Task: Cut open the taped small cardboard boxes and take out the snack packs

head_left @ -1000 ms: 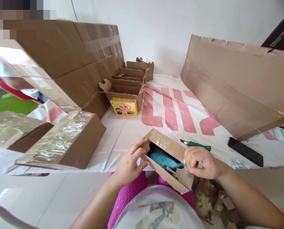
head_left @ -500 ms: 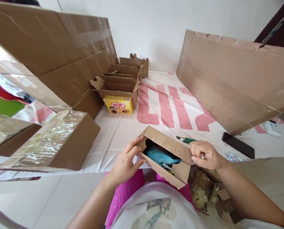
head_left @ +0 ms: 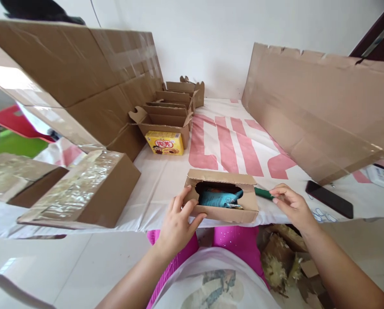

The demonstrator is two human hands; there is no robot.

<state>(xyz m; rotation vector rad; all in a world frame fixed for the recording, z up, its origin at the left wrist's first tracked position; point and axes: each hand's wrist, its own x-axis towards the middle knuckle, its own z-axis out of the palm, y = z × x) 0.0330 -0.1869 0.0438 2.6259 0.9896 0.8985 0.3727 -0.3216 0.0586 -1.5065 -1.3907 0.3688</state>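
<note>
A small cardboard box [head_left: 226, 215] lies at the table's near edge, its wide opening towards me. Inside shows a blue plastic packet [head_left: 217, 198], partly hidden by the cardboard. My left hand [head_left: 181, 219] grips the box's left end, fingers at the opening's side and thumb along the lower front edge. To the right of the box, the fingertips of my right hand [head_left: 290, 204] pinch the end of a green-handled utility knife [head_left: 263, 193]. Its blade end is hidden behind the box.
Several open cardboard boxes [head_left: 168, 121] stand in a row behind a yellow snack box [head_left: 165, 143]. Taped cartons [head_left: 114, 193] sit at left. Tall cardboard panels [head_left: 321, 107] flank the table. A black phone [head_left: 329, 199] lies at right. Cardboard scraps [head_left: 277, 253] are below.
The box has turned level and settled on the table, its opening facing me more. My right hand has left the box's right corner and moved right, to the knife handle's end.
</note>
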